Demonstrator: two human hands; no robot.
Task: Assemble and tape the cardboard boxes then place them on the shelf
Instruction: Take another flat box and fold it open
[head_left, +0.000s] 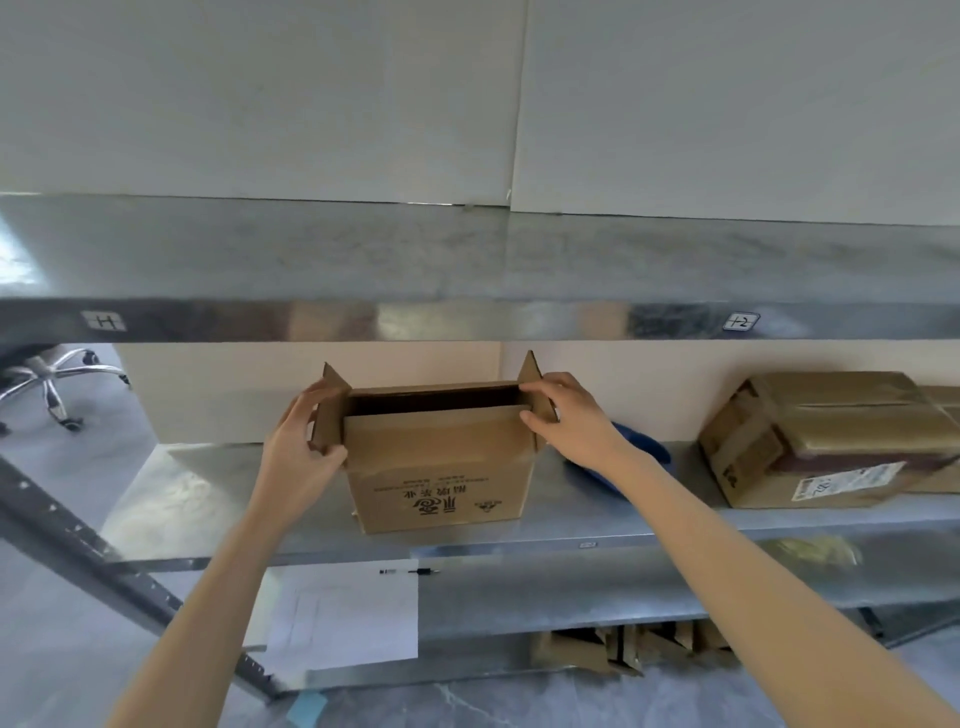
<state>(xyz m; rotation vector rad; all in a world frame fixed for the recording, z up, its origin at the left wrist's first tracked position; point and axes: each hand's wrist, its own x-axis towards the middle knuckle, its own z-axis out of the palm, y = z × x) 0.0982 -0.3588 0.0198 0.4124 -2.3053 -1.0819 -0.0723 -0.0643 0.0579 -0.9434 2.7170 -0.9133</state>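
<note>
Open-topped brown cardboard box stands on the grey metal shelf. Left hand curls round one side flap and right hand pinches the other. This looks like flap-closing, so next both flaps fold inward.

A stockroom or packing room: a grey galvanised steel shelf rack bears small handwritten bay labels on its upper edge, a taped brown cardboard parcel with a white shipping label on its middle shelf, and flattened brown cardboard pieces beneath its lowest shelf.
</note>
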